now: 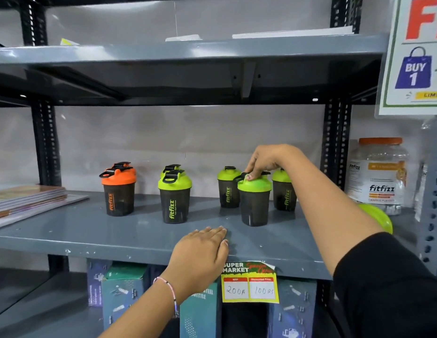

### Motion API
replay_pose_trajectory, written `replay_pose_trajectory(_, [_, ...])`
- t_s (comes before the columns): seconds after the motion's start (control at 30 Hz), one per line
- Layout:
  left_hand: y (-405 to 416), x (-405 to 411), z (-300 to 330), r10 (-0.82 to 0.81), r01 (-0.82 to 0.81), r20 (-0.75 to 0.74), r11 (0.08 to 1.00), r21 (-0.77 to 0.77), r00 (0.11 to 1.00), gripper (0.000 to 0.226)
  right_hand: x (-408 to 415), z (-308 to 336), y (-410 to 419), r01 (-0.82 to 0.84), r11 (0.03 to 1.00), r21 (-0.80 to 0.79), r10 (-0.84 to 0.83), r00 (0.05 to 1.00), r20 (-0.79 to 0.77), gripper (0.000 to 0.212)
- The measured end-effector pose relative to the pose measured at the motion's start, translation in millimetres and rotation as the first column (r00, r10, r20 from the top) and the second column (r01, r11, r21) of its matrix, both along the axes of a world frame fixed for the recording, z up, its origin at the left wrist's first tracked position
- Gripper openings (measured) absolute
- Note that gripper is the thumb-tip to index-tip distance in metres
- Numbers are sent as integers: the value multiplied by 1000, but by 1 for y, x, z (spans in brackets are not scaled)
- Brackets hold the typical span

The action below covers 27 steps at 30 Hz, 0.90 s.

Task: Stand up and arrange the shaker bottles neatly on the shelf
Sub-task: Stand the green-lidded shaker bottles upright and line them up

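Right hand (263, 164) pinching the lid of an upright green-lidded shaker (254, 201) on the shelf (90, 230).

Its long axis stands vertical, loop apparently leftward. Two shakers just behind the hand could be knocked over by a careless turn. Left hand (200, 254) lies open, flat, nearer the shelf's front edge.

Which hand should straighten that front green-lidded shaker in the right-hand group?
Right. The right hand already pinches the lid of the front green-lidded shaker. The left hand lies flat on the shelf edge, away from any bottle.
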<state>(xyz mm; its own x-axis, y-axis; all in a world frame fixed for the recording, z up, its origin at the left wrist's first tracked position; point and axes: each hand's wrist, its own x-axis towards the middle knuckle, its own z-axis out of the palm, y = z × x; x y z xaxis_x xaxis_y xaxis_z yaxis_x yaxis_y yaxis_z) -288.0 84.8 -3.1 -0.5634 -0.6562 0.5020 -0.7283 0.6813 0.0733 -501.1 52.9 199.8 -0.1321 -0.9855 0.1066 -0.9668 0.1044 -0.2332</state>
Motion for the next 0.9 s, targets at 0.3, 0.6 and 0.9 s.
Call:
replay_pose_trajectory(0.3, [1,-1,0,3,-3,-8,1000,-1,1000,48,21,-15,-6,191,961,-198,-193,981,10,25])
replay_pose_trajectory(0.6, [3,0,1,7,-8,5,1000,24,1000,49,23,-16,-1,256,951,-176,-251,967,51,56])
replay_pose_trajectory(0.9, [37,-53,13,75,-64,-133,994,84,988,36,-28,-52,99,471,757,-453,-391,882,263,64])
